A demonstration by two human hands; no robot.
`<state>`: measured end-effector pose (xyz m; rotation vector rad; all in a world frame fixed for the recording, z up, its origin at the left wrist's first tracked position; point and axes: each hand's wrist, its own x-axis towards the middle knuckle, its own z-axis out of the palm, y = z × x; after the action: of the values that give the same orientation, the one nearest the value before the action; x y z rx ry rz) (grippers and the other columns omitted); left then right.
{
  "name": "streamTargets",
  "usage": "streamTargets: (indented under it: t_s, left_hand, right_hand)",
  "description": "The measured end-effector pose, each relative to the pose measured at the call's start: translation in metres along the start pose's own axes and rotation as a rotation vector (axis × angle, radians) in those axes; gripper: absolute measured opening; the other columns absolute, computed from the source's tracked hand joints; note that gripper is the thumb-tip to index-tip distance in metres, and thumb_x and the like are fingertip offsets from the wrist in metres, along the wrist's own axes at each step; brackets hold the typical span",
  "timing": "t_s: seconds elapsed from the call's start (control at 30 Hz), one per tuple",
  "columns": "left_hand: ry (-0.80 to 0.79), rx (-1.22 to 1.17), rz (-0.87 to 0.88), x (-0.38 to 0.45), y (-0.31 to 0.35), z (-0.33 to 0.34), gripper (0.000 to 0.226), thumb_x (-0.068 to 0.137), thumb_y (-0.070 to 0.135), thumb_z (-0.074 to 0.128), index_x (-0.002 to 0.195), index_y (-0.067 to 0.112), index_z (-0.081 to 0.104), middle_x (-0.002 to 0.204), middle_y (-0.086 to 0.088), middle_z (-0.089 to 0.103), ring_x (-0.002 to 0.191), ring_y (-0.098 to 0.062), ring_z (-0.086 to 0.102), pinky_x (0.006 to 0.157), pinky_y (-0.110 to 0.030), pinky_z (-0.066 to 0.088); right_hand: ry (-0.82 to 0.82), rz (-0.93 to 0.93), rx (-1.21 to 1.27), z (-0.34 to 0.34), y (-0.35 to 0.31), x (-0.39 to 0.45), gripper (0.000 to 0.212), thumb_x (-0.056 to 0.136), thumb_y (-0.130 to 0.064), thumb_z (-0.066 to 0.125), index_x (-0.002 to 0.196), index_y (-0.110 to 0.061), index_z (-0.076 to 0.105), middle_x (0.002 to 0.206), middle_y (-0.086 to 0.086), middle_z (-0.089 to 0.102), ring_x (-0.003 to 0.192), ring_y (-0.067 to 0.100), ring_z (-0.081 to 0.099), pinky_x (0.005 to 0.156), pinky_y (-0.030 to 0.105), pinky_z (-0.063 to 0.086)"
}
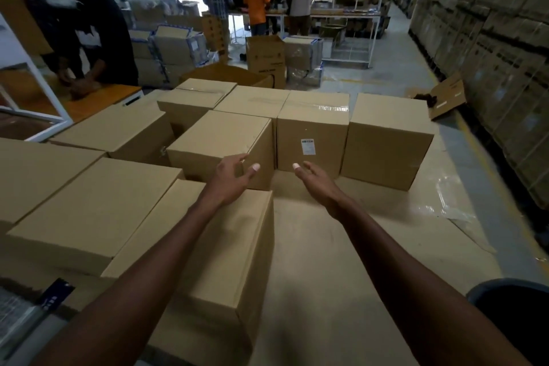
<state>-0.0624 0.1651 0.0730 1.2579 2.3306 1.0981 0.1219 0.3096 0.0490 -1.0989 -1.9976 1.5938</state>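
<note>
Cardboard stock, sealed, packed close. Target: plain carton (pixel 219 137), just left of labelled carton (pixel 312 128). Person's left hand (pixel 233 174) at plain carton's near right corner; grip spread, fingers loosely bent, holding nothing; contact unclear. Person's right hand (pixel 312 178) low before labelled carton; grip open, empty. Third carton (pixel 208 246) nearer than labelled carton, under left forearm.

Your left hand (pixel 230 174) hangs with fingers spread at the near top corner of a box (pixel 214 137) — touching or not, you cannot tell. Your right hand (pixel 312 180), fingers loose, reaches toward the labelled box (pixel 312 116) just beside it. Your left forearm crosses a nearer box (pixel 214 261). A dark bin (pixel 511 306) sits lower right — a person (pixel 98 36) bends over a table (pixel 101 98) upper left.
</note>
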Motion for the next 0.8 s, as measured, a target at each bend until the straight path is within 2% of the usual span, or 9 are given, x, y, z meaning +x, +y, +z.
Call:
streamTargets:
  t_s: [0.13,0.3,0.43,0.57,0.63,0.7,0.8]
  left_hand:
    - [0.032,0.036,-0.045,0.05,-0.017,-0.016,0.06,0.099,0.049,0.06,0.149,0.018,0.051,0.155,-0.011,0.047,0.14,-0.03,0.047,0.107,-0.046,0.044]
    - [0.041,0.063,-0.087,0.111,-0.051,-0.045,0.062,0.098,0.053,0.06,0.148,0.016,0.052,0.153,-0.012,0.049,0.139,-0.032,0.048,0.108,-0.048,0.045]
    - [0.014,0.111,-0.122,0.159,-0.083,-0.063,0.067,0.098,0.054,0.058,0.151,0.014,0.047,0.158,-0.014,0.042,0.144,-0.034,0.041,0.112,-0.05,0.039]
    - [0.058,0.18,-0.229,0.195,-0.12,-0.075,0.073,0.098,0.054,0.058,0.156,0.016,0.038,0.162,-0.017,0.03,0.146,-0.039,0.034,0.114,-0.059,0.037]
    - [0.047,0.174,-0.297,0.211,-0.143,-0.08,0.079,0.096,0.057,0.06,0.158,0.014,0.034,0.162,-0.018,0.029,0.147,-0.04,0.033,0.114,-0.062,0.035]
    - [-0.017,0.14,-0.362,0.223,-0.166,-0.083,0.086,0.093,0.061,0.061,0.158,0.012,0.032,0.161,-0.019,0.033,0.145,-0.041,0.037,0.113,-0.062,0.037]
    - [-0.064,0.086,-0.396,0.24,-0.201,-0.085,0.095,0.079,0.074,0.064,0.149,0.011,0.045,0.147,-0.018,0.052,0.13,-0.039,0.053,0.105,-0.058,0.048]
  right_hand:
    - [-0.044,0.057,0.027,0.021,-0.014,0.039,0.084,0.097,-0.067,0.051,0.163,-0.02,0.027,0.168,0.009,0.029,0.148,0.031,0.038,0.117,0.055,0.039]
    - [-0.098,0.131,0.062,0.049,-0.033,0.083,0.082,0.101,-0.061,0.051,0.163,-0.015,0.025,0.168,0.009,0.029,0.146,0.03,0.04,0.107,0.041,0.042]
    - [-0.107,0.197,0.089,0.074,-0.04,0.12,0.089,0.097,-0.063,0.056,0.164,-0.015,0.022,0.169,0.011,0.025,0.147,0.034,0.038,0.11,0.044,0.042]
    - [-0.109,0.256,0.108,0.1,-0.041,0.15,0.101,0.092,-0.067,0.061,0.165,-0.013,0.015,0.169,0.014,0.023,0.148,0.037,0.036,0.112,0.049,0.042]
    - [-0.124,0.277,0.127,0.11,-0.037,0.161,0.104,0.089,-0.071,0.062,0.164,-0.012,0.02,0.169,0.014,0.026,0.148,0.036,0.036,0.113,0.051,0.041]
    - [-0.16,0.287,0.139,0.117,-0.033,0.167,0.103,0.086,-0.076,0.061,0.162,-0.014,0.028,0.167,0.014,0.03,0.147,0.037,0.037,0.113,0.052,0.04]
    - [-0.206,0.291,0.143,0.124,-0.033,0.172,0.107,0.081,-0.083,0.058,0.161,-0.016,0.032,0.166,0.015,0.031,0.145,0.039,0.038,0.113,0.053,0.041]
